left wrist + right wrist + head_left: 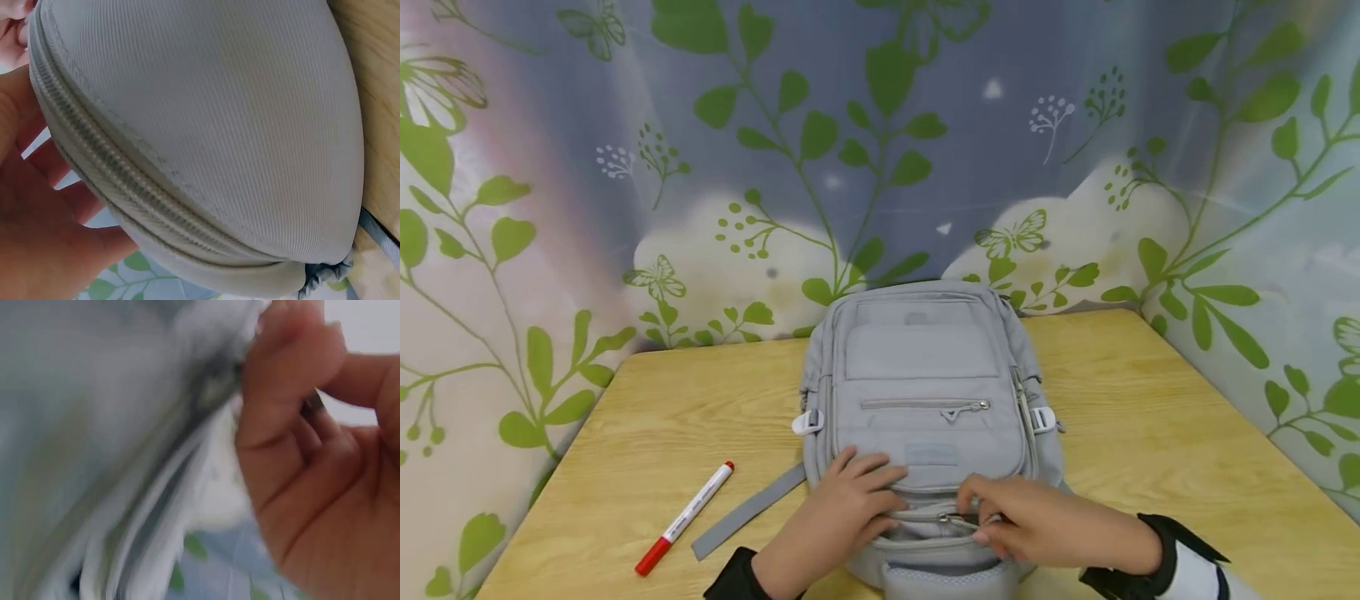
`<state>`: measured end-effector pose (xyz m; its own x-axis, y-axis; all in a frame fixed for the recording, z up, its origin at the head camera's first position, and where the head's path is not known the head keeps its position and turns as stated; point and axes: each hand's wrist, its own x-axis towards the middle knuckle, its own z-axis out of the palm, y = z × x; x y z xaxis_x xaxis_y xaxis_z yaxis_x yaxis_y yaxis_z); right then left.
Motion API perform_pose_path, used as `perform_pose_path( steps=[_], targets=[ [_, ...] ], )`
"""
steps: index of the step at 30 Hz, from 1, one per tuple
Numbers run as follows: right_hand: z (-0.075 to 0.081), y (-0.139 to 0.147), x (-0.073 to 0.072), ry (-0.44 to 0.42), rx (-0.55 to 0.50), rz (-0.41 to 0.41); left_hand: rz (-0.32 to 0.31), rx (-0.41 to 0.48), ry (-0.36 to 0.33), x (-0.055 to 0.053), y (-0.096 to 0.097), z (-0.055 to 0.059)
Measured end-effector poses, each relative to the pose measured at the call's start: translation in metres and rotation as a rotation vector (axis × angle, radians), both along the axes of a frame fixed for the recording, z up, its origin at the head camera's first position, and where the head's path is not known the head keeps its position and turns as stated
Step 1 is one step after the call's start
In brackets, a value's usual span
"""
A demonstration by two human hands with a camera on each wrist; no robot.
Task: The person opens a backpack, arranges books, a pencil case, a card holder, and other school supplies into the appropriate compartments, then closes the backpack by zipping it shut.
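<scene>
A grey backpack (925, 350) lies on its back, its lower end toward me. With fingers spread, my left hand (838, 517) rests on the lower left of its front. In the left wrist view, those fingers lie along a curved zipper (125, 169) at the bag's edge. My right hand (1037, 518) pinches a zipper pull (953, 518) at the lower front pocket, thumb and index finger curled together. Part of that pocket gapes near the pull. The right wrist view is blurred, showing the curled fingers (294, 381) beside the bag's edge.
A red-capped white marker (692, 521) lies left of the bag on the wooden table (700, 392). One grey strap (748, 510) trails from the bag's left side. Behind the table hangs a leaf-patterned curtain (880, 192).
</scene>
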<state>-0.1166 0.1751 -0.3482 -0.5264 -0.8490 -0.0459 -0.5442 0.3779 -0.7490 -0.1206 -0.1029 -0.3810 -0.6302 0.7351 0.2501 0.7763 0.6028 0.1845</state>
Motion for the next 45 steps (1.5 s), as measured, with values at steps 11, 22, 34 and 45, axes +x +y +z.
perform_pose_path(
  steps=[11, 22, 34, 45],
  targets=[
    [0.012, 0.088, -0.043, -0.017, 0.266, -0.251, -0.047, 0.069, -0.167, -0.002, -0.011, 0.004],
    [-0.003, 0.084, -0.108, 0.404, 0.443, -0.608, -0.124, 0.092, -0.202, -0.006, -0.016, 0.001],
    [-0.018, 0.076, -0.146, 0.625, 0.419, -0.747, -0.049, 0.038, -0.16, -0.007, 0.001, 0.0],
    [-0.019, 0.051, -0.091, 0.721, 0.404, -0.593, -0.044, 0.04, -0.138, -0.008, 0.009, 0.005]
  ],
)
